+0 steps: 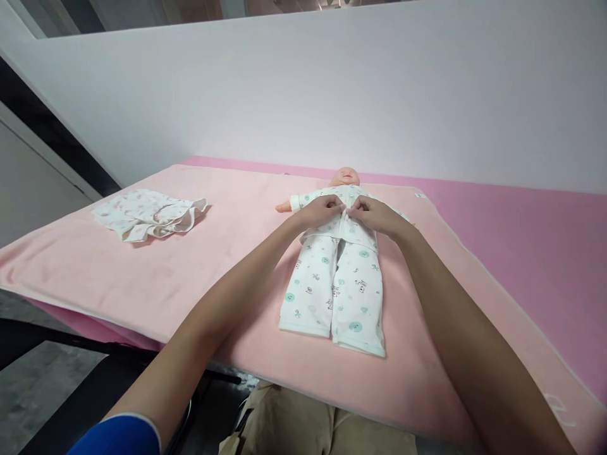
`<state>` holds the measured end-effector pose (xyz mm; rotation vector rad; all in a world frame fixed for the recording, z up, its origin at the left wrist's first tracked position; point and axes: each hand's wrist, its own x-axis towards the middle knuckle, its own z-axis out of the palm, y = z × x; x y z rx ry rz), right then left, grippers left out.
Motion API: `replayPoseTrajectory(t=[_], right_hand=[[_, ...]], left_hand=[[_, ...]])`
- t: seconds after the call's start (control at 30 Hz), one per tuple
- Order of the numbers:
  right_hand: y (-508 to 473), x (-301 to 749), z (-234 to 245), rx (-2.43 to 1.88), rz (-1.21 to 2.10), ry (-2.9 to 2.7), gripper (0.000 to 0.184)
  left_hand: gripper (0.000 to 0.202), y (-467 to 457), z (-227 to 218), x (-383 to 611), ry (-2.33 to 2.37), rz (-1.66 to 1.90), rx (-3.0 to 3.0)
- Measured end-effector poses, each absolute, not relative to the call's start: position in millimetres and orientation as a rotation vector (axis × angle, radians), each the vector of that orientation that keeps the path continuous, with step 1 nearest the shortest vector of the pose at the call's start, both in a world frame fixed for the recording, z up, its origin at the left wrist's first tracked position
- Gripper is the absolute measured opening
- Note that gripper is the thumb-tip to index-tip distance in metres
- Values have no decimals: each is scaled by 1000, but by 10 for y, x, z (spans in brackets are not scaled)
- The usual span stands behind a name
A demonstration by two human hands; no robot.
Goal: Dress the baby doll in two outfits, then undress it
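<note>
A baby doll (pixel 345 177) lies on its back, dressed in a white printed top (pixel 363 235) and matching trousers (pixel 310 287) with green and dark figures. Both hands meet at the middle of its chest. My left hand (pixel 325 210) pinches one side of the top's front opening. Close beside it, my right hand (pixel 375 213) pinches the other side. Any fastener between the fingertips is too small to make out. One doll hand (pixel 283 207) sticks out of the sleeve on the left; the other arm is mostly behind my right hand.
A peach blanket (pixel 227 278) covers much of the pink table (pixel 531 246). Folded white printed clothes (pixel 152 215) lie on it at the left. A white wall panel (pixel 332 95) rises behind the table. Part of a black chair (pixel 80 404) shows at lower left.
</note>
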<state>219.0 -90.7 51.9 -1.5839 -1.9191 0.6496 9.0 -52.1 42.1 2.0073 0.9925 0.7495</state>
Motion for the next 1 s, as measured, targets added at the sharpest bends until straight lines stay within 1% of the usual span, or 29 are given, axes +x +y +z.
replayPoseTrajectory(t=[0.2, 0.4, 0.5, 0.63, 0.73, 0.83, 0.93, 1.0], right_hand=[[-957, 2197, 541, -1568, 648, -1920, 24], [-1013, 2255, 634, -1505, 733, -1976, 18], [-985, 2247, 615, -1508, 729, -1954, 22], [-943, 2208, 549, -1554, 644, -1936, 26], [-962, 2218, 530, -1618, 652, -1852, 35], [-996, 2265, 571, -1667, 675, -1760, 45], [-957, 2307, 659, -1672, 734, -1729, 49], [-865, 2313, 711, -1707, 705, -1699, 51]], left_hand=[[22, -559, 445, 115, 1002, 778, 2120], [19, -537, 445, 118, 1002, 784, 2142], [20, -564, 459, 137, 1037, 785, 2179], [19, -593, 473, 148, 1058, 807, 2210], [18, -589, 462, 129, 999, 822, 2165], [20, -574, 469, 117, 961, 836, 2113], [23, -529, 533, 161, 1016, 836, 2104], [28, -469, 593, 230, 1122, 829, 2108]])
